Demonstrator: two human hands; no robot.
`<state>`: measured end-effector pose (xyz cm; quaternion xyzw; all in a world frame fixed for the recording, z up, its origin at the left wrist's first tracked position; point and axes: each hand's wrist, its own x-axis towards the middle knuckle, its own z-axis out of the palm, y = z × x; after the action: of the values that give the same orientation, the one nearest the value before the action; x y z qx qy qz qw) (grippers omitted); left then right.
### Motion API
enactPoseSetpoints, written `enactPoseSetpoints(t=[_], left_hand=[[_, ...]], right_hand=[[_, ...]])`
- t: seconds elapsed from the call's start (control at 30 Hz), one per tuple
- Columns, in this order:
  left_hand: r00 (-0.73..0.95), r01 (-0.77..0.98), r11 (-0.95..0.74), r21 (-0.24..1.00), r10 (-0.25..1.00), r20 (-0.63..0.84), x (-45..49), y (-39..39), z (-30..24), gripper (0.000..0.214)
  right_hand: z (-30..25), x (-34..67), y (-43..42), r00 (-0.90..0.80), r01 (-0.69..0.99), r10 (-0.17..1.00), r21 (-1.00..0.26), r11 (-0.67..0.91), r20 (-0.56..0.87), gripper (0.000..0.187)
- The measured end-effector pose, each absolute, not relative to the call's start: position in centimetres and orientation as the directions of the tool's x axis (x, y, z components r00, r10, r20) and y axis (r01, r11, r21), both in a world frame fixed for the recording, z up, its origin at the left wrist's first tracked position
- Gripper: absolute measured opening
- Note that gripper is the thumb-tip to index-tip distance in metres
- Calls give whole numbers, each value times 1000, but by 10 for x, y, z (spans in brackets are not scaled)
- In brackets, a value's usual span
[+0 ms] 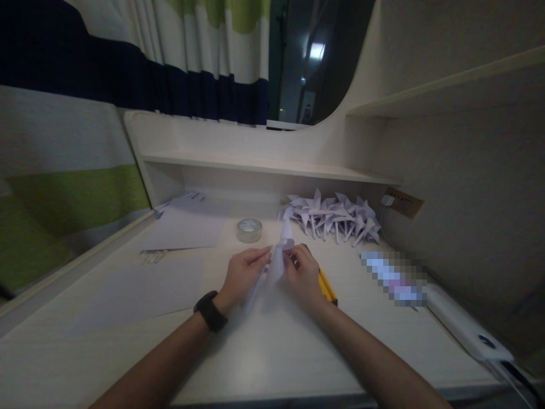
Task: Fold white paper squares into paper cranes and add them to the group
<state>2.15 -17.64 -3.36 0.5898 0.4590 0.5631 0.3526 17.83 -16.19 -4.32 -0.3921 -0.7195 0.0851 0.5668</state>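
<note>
A curled piece of white paper (276,266) stands between my hands over the middle of the desk. My left hand (244,277), with a black watch on the wrist, pinches its left edge between thumb and fingers. From the other side my right hand (304,278) grips the paper near its lower curl, fingertips pressed together. The paper's upper part narrows into a rolled, twisted shape. Partly hidden under my right hand lies a yellow and black tool (327,286), its kind unclear. Just beyond my left hand sits a roll of clear tape (249,230).
Several folded white paper pinwheels (336,217) are heaped at the back right. A paper stack (187,224) and a loose sheet (136,292) lie on the left. At the right are a blurred-out phone (392,278) and a long white device (464,324) with cables. A shelf (255,163) runs above the back.
</note>
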Motion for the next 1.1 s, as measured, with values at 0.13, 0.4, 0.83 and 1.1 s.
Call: enactPoseSetpoints(t=[0.13, 0.4, 0.83, 1.1], left_hand=[[-44, 142, -342, 929, 935, 351, 21, -176, -35, 25], [-33, 113, -341, 933, 938, 346, 19, -173, -41, 27], [26, 205, -386, 899, 921, 390, 11, -172, -27, 22], [60, 338, -461, 821, 881, 470, 9, -171, -28, 22]], right_hand=[[-44, 177, -162, -22, 442, 687, -610, 658, 726, 14], [-47, 178, -160, -61, 477, 662, -561, 676, 747, 16], [-46, 179, -159, -53, 452, 648, -560, 694, 760, 15], [-47, 179, -157, -52, 439, 659, -576, 690, 750, 14]])
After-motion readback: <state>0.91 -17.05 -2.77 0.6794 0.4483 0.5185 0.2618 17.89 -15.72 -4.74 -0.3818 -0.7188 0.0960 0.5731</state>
